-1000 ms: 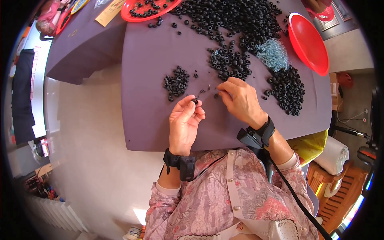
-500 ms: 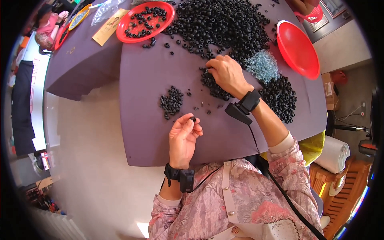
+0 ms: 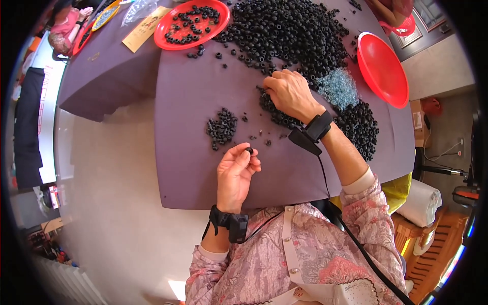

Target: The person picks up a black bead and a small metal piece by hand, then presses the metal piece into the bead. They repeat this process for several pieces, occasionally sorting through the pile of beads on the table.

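Observation:
My left hand (image 3: pixel 235 173), near the front of the table, pinches a small round black piece (image 3: pixel 249 150) between thumb and fingertips. Further off to the right, my right hand (image 3: pixel 293 96) reaches down with its fingers drawn together at the edge of a low pile of small black pieces (image 3: pixel 274 115). Whatever those fingers hold is hidden under the hand. A separate small heap of black pieces (image 3: pixel 221 126) lies beyond and left of my left hand. Several loose bits (image 3: pixel 267 143) are scattered between the two hands.
A large mound of black ring-shaped parts (image 3: pixel 290 38) covers the far table (image 3: pixel 188 173). Clear bluish pieces (image 3: pixel 337 89) and more black rings (image 3: pixel 358 127) lie right. A red bowl (image 3: pixel 384 71) stands far right, a red plate (image 3: pixel 161 38) far left. Other people sit at the far corners.
The whole view has shifted slightly. Both hands keep nearly the same places and grips, the left still pinching its round black piece.

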A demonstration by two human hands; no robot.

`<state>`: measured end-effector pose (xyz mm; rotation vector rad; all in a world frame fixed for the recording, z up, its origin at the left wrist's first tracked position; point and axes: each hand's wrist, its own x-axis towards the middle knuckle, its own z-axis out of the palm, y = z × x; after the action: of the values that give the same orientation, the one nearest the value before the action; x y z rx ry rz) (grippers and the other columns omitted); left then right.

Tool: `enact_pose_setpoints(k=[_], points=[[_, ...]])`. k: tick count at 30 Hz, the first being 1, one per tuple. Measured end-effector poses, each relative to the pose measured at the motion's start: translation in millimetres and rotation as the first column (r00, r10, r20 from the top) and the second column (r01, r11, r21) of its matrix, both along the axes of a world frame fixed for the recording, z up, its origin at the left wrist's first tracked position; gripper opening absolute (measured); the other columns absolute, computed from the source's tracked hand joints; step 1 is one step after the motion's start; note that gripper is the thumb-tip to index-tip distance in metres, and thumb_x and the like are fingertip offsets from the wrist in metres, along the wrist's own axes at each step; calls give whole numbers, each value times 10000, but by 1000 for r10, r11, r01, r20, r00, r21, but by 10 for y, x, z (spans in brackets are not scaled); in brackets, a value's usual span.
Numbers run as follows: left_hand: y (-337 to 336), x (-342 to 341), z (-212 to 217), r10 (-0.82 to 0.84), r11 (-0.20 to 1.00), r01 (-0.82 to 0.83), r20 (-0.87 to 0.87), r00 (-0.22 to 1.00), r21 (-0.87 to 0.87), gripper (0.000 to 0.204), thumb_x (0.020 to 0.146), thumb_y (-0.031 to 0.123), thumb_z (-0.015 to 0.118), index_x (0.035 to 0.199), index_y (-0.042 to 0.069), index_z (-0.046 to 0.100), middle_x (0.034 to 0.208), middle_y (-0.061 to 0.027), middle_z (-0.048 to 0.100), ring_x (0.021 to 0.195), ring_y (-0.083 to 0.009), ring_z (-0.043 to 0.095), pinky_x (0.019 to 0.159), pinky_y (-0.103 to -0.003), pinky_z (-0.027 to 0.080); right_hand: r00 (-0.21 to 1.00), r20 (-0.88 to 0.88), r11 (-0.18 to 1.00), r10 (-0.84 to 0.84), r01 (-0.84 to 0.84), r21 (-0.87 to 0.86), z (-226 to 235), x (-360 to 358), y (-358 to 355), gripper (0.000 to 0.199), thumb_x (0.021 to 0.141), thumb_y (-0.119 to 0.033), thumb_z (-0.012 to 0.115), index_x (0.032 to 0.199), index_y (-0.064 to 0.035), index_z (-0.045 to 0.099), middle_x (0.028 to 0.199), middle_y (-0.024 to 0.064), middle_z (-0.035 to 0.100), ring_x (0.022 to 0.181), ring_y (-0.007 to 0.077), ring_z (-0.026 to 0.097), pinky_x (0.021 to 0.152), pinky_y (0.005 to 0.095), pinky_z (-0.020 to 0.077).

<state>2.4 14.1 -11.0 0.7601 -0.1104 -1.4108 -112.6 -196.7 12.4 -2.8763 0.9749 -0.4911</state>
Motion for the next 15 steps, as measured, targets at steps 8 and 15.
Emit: enact_pose_setpoints(k=[8,15], points=[[7,-7,-20,-4,1000,4,3,1000,-9,176,890,80,577,1062,41,591,929,-90,644,755,-153,611,681,-293,499,941,317,967,-116,34,252,78,-110,142,69,749,-93,599,794,-50,631,735,90,584,719,238,596,646,337,471],[11,-9,-22,-19,1000,19,4,1000,3,173,892,79,572,1059,40,591,930,-94,646,745,-157,618,686,-289,503,708,584,582,-398,-298,757,103,-248,287,113,869,-103,575,875,6,602,792,31,643,634,77,529,590,213,429]])
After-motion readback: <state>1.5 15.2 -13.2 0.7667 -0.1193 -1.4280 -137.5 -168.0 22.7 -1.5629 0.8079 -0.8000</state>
